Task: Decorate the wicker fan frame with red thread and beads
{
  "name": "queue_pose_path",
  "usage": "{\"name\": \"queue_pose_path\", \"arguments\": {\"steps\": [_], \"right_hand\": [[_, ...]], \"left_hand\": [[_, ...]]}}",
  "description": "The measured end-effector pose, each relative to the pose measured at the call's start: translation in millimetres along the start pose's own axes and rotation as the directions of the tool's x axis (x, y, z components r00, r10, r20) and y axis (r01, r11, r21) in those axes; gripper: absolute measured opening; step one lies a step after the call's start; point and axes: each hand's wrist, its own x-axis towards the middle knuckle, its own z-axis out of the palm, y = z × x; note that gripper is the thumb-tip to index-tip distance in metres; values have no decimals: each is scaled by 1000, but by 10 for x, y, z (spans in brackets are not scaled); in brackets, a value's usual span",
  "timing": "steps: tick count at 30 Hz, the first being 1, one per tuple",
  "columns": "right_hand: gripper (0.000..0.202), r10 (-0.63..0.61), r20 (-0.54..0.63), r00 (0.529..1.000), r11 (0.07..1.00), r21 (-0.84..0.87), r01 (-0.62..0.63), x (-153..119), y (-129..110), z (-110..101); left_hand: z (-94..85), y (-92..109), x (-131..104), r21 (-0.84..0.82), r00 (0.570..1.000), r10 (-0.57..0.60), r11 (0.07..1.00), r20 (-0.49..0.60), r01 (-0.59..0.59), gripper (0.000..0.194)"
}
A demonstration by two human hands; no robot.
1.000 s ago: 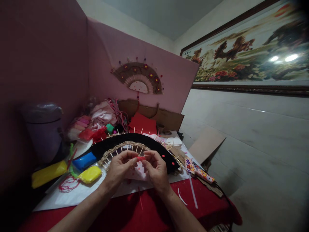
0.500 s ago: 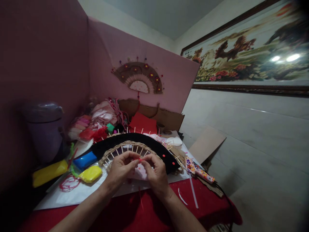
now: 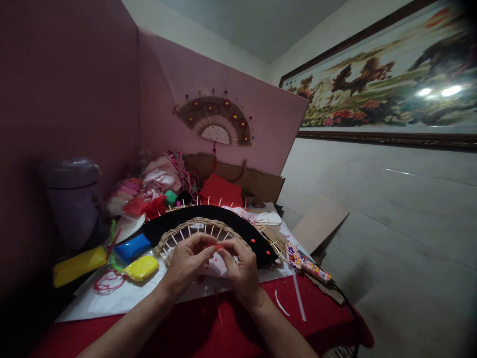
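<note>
My left hand (image 3: pixel 189 259) and my right hand (image 3: pixel 239 262) meet over the lower middle of a black fan (image 3: pixel 201 214). Both pinch a small piece of red clay (image 3: pixel 215 245) between thumbs and fingertips. The fan has a woven band (image 3: pixel 167 232), thin sticks and, on its right part, red dots (image 3: pixel 253 240). Beneath my hands shows a pale pink centre piece (image 3: pixel 216 266) with red spots, partly hidden. The fan lies on white paper (image 3: pixel 89 301).
Yellow (image 3: pixel 141 268) and blue (image 3: pixel 132 247) clay packets lie left, near a lidded bin (image 3: pixel 72 204). A patterned glue gun (image 3: pixel 309 266) and clear stick (image 3: pixel 298 296) lie right, on red cloth (image 3: pixel 320 311). A finished fan (image 3: pixel 214 112) hangs behind.
My fingertips have shifted slightly around the red clay, and more of it shows between them. The rest of the scene stays nearly the same, with a very small shift of view.
</note>
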Motion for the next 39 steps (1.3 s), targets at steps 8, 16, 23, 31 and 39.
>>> {"name": "queue_pose_path", "arguments": {"steps": [8, 16, 23, 31, 39], "right_hand": [[9, 58, 20, 998, 998, 25, -59, -16, 24, 0], [27, 361, 336, 870, 391, 792, -468, 49, 33, -6], [32, 474, 307, 826, 261, 846, -464, 91, 84, -20], [29, 418, 303, 856, 290, 849, -442, 83, 77, 8], [34, 501, 295, 814, 340, 797, -498, 86, 80, -8]], "left_hand": [[19, 37, -8, -19, 996, -53, 998, 66, 54, 24], [15, -4, 50, -39, 996, -14, 999, -82, 11, 22], [-52, -16, 92, -53, 991, 44, 997, -123, -51, 25], [-40, -33, 83, -66, 989, -7, 998, -149, -3, 26], [-29, -2, 75, -72, 987, -2, 997, -158, -9, 25]]}}
